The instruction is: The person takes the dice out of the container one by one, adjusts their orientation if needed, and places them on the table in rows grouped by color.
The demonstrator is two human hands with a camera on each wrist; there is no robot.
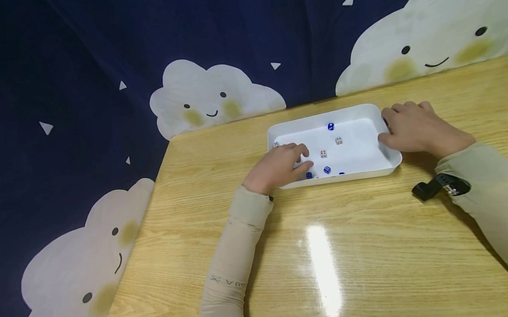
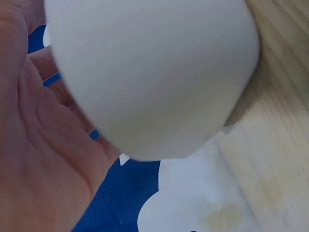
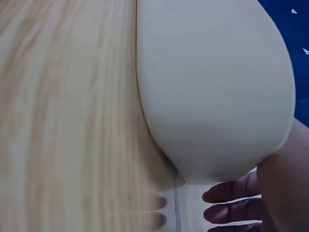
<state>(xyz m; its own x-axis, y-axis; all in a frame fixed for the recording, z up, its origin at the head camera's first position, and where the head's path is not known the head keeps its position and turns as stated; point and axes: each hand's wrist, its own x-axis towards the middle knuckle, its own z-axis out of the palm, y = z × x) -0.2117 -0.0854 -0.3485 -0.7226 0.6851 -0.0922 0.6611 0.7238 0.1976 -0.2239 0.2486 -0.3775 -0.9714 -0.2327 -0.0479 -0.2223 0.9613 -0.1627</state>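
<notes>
Navy cloud-print curtain (image 1: pixel 299 41) backs a wood-grain table (image 1: pixel 187 195); from my remote post I note the white tray (image 1: pixel 361 145) near its far edge, walls presumably keeping the white dice (image 1: pixel 339 140) and blue dice (image 1: pixel 327 170) together. Right hand (image 1: pixel 420 128) grips the end wall, thumb inside — likely to steady it. Left hand (image 1: pixel 280 164) reaches over the opposite end, fingers parted, nothing visibly pinched. Left sleeve (image 1: pixel 239 245) lettering: possibly "DUA" — brand unconfirmed

lettering (image 1: pixel 228 280) on left sleeve (image 1: pixel 237 250), not clearly legible; dice (image 1: pixel 327 170) bear pips (image 1: pixel 323 153)
</notes>
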